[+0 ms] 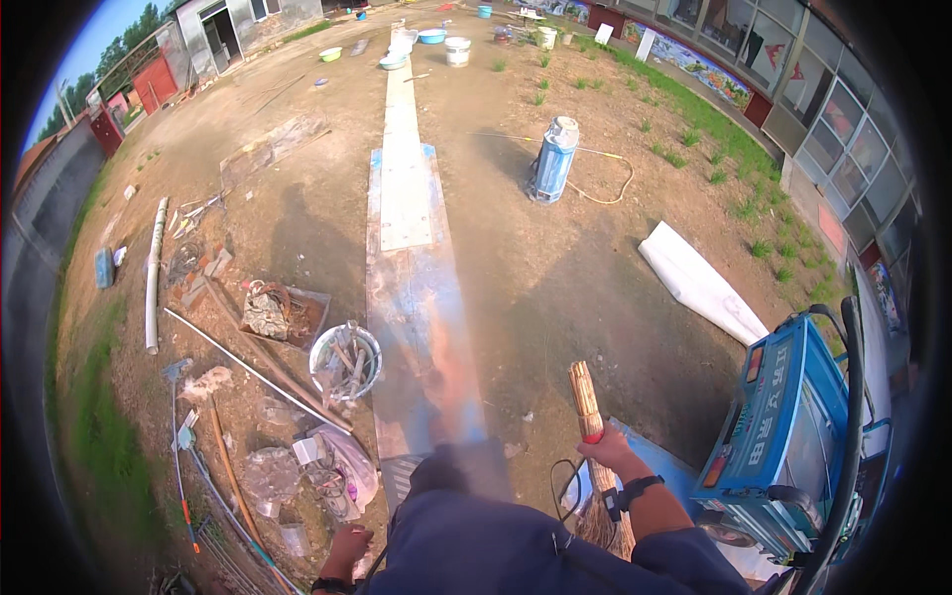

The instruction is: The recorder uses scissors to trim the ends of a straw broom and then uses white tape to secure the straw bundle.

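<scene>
A straw broom (584, 397) stands nearly upright on my right side, its bristles down and a red band around its handle. My right hand (610, 451) is wrapped around the handle by that band, with a dark band on the wrist. Low on the left hangs my left hand (347, 547), fingers loosely curled, with nothing visible in them. Close by it lie crumpled clear plastic bags (273, 476) and a pinkish bag (349, 466) on the dirt. Below me a long board walkway (416, 327), stained blue and rusty, runs forward.
A white bucket of tools (345, 363) stands left of the walkway, near poles (156, 278) and scrap. At right is a blue cargo tricycle (764, 416), with a white rolled sheet (699, 283) beyond it. Further ahead stands a blue cylinder (552, 164) with a hose.
</scene>
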Demonstrator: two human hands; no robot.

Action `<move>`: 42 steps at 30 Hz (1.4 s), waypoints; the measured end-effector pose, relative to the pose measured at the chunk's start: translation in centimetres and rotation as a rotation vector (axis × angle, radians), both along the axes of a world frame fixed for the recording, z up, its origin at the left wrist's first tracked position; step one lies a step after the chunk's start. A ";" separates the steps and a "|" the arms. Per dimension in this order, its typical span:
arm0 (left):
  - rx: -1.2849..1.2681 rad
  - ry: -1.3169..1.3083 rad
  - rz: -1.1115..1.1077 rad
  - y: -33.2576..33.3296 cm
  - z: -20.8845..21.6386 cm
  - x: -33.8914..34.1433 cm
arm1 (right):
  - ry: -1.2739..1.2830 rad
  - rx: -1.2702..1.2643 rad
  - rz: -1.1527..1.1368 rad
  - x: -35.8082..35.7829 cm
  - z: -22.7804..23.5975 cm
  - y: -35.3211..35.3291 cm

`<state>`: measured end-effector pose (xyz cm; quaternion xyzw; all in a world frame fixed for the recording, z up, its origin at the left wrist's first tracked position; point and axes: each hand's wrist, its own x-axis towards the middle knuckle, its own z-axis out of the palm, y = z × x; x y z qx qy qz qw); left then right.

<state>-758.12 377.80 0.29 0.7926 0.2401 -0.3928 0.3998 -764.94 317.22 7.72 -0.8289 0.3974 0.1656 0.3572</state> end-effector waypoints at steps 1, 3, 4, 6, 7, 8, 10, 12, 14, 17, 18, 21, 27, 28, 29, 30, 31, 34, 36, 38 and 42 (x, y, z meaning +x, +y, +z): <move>-0.010 -0.008 0.007 -0.4 -2.1 5.3 | 0.033 -0.003 -0.001 1.9 -0.8 -0.6; -0.033 -0.039 -0.205 -1.3 -3.3 12.5 | 0.158 -0.009 -0.032 5.6 -0.2 -1.9; -0.113 -0.075 -0.056 -5.5 0.0 17.2 | 0.174 0.052 -0.075 6.3 -0.3 -3.3; -0.062 -0.166 -0.111 -9.8 4.9 26.0 | 0.206 0.025 -0.118 8.7 -1.9 -5.8; -0.070 -0.223 -0.064 -10.0 4.3 29.2 | 0.277 0.054 -0.102 13.3 1.3 -5.6; -0.040 -0.243 -0.085 -11.1 3.9 33.2 | 0.303 0.034 -0.093 15.9 1.0 -6.6; -0.053 -0.289 -0.113 -14.8 4.9 41.6 | 0.330 0.014 -0.099 19.7 -1.5 -9.6; -0.027 -0.322 -0.099 -16.4 3.1 48.9 | 0.441 0.039 -0.010 24.9 -6.0 -13.4; -0.023 -0.329 -0.068 -18.1 2.4 54.7 | 0.369 0.027 -0.040 32.0 -7.0 -15.8; 0.016 -0.215 -0.012 -18.6 0.1 60.4 | 0.283 0.019 -0.036 46.6 -5.9 -19.9; -0.024 -0.156 0.021 -18.8 -0.4 61.8 | 0.289 0.027 -0.015 50.8 -5.0 -20.8; -0.073 -0.049 0.105 -24.0 3.5 68.3 | 0.194 -0.033 0.006 64.3 -3.0 -25.0; -0.061 -0.132 -0.169 -25.4 -1.6 81.6 | 0.021 -0.013 0.127 93.4 0.6 -30.0; -0.040 -0.055 -0.003 -30.3 2.1 86.9 | -0.006 -0.052 0.128 96.8 0.1 -31.2; 0.158 -0.191 -0.320 -29.3 0.3 90.2 | -0.047 -0.074 0.169 100.9 0.3 -31.2; 0.034 -0.065 -0.133 -32.2 2.4 94.8 | -0.046 -0.091 0.163 103.7 0.1 -31.8; -0.082 0.069 0.047 -35.2 5.7 99.7 | -0.001 -0.032 0.129 105.7 -0.3 -32.3; -0.156 -0.031 0.192 -34.2 -1.4 109.9 | 0.082 0.005 0.110 112.6 -3.3 -34.8; -0.071 -0.112 -0.061 -34.6 -2.5 118.3 | 0.173 -0.050 0.079 116.1 -2.2 -35.5; -0.055 -0.157 -0.056 -38.6 1.7 128.3 | 0.233 0.011 -0.025 118.7 -2.5 -37.2; -0.048 -0.256 -0.026 -42.2 3.3 144.1 | 0.259 0.058 -0.070 125.3 -7.0 -41.8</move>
